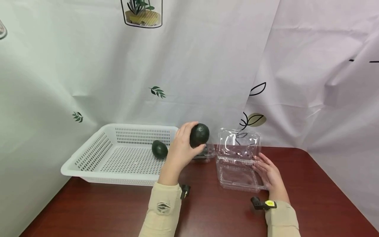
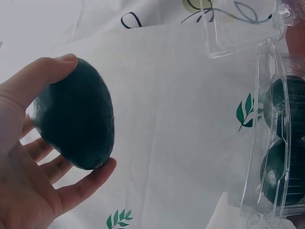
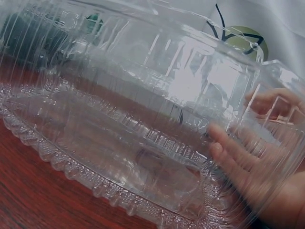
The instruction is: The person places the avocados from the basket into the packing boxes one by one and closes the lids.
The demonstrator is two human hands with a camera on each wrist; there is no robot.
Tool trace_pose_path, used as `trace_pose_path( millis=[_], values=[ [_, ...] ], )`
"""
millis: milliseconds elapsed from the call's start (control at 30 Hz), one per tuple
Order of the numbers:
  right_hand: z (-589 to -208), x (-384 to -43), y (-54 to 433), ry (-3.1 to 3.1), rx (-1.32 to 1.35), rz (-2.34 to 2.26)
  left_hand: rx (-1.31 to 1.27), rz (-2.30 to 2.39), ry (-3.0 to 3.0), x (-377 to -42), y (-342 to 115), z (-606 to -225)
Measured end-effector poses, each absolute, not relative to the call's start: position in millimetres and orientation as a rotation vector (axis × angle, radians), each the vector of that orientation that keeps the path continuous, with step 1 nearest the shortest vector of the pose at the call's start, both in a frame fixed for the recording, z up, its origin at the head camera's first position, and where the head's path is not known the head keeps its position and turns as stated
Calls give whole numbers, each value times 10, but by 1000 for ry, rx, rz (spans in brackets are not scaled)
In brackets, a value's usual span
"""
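Observation:
A dark green avocado [image 1: 199, 135] is held up by my left hand [image 1: 181, 148], above the table. In the left wrist view, the thumb lies on one end of the avocado [image 2: 78, 117] and the fingertips support the other. My right hand [image 1: 267, 171] touches the right side of a clear plastic clamshell box [image 1: 239, 176] with fairly straight fingers. The box's lid [image 1: 239, 143] stands raised at the back, and its base has nothing inside. Through the clear plastic, the right wrist view shows the right fingers [image 3: 233, 155] against the side wall.
A white perforated basket [image 1: 88, 174] stands at the left with one avocado [image 1: 159, 149] in it. Behind my left hand sits another clear box [image 1: 211, 152]; two avocados [image 2: 281, 167] show inside it. A patterned white cloth [image 1: 207, 65] hangs behind the reddish-brown table [image 1: 213, 214].

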State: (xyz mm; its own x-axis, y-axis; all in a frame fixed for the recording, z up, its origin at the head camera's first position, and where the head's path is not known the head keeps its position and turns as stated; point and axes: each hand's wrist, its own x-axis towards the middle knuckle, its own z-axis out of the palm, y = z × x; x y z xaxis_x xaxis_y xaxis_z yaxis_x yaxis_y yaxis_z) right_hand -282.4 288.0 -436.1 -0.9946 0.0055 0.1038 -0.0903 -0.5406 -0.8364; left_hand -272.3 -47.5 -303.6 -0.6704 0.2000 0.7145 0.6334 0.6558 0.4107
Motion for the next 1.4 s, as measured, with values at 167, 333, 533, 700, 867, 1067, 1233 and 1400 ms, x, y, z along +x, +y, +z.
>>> trace_pose_path(
  millis=[167,333,533,700,867,1067,1233,1400],
  values=[
    [-4392,-2826,2885,-1483,163,2703,-593,-915,-2182,-2729,-471,-3044],
    [-4475,-2840,2917,-1512,234,2658,-574,-943,-2149,-2727,-404,-3057],
    [-4531,-2855,2950,-1467,310,2665,-582,-953,-2108,-2726,-239,-3067],
    [-4464,-2815,2895,-1501,170,2670,-581,-965,-2119,-2721,-91,-3084],
    [-4434,-2776,2827,-1527,76,2677,-573,-1017,-2138,-2721,28,-3126],
    [-4418,-2800,2816,-1524,-1,2667,-646,-931,-2170,-2764,104,-3152],
    [-4374,-2809,2847,-1547,18,2637,-621,-945,-2206,-2757,124,-3146],
    [-4353,-2812,2864,-1587,24,2626,-619,-966,-2253,-2734,152,-3150]
  ],
)
